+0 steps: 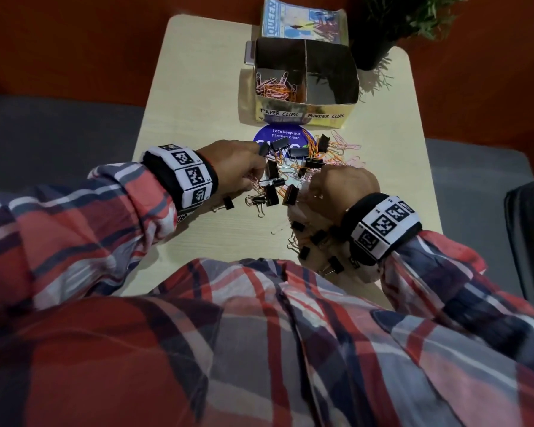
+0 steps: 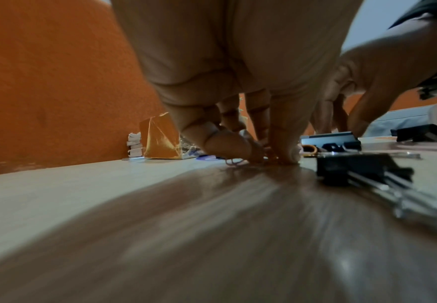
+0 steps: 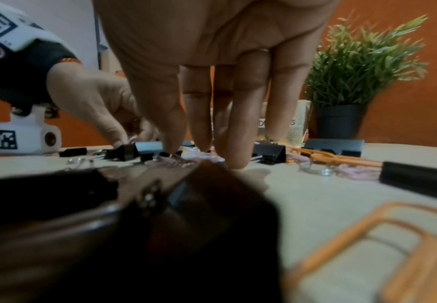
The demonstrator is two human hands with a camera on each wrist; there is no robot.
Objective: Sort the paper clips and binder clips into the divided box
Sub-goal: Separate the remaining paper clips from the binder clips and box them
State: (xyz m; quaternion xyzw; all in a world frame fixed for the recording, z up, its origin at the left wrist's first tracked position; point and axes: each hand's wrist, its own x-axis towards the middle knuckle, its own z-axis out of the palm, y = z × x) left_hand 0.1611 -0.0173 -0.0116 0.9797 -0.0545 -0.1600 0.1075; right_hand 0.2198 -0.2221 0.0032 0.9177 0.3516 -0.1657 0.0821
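I see both hands down in the pile at the middle of the head view. My left hand (image 1: 238, 167) comes in from the left of the frame; in the left wrist view its fingertips (image 2: 228, 147) press together on the tabletop (image 1: 198, 103), pinching a pink paper clip (image 2: 234, 163) at the pile's left edge. So that grip is clamped on the clip.

My right hand (image 1: 336, 186) sits just right of the pile's center. In the right wrist view its fingers (image 3: 238, 127) hang straight down, spread a little, with their tips touching the tabletop among the clips. That grip is apart and holds nothing that I can see.

The loose binder clips (image 1: 272, 192), all black, lie mixed with orange and pink paper clips (image 1: 339, 146) in the middle of the frame, partly over a round blue sticker (image 1: 285, 134). More small binder clips lie lower right, near my right wrist.

The divided box (image 1: 302, 114) stands in the upper middle of the frame, just beyond the sticker. Its front wall carries the labels "PAPER CLIPS" on the left and "BINDER CLIPS" on the right. The left compartment holds a heap of pink and orange paper clips; I cannot tell what lies in the dark right compartment.

A potted plant (image 1: 407, 23) stands at the upper right, beside the box.
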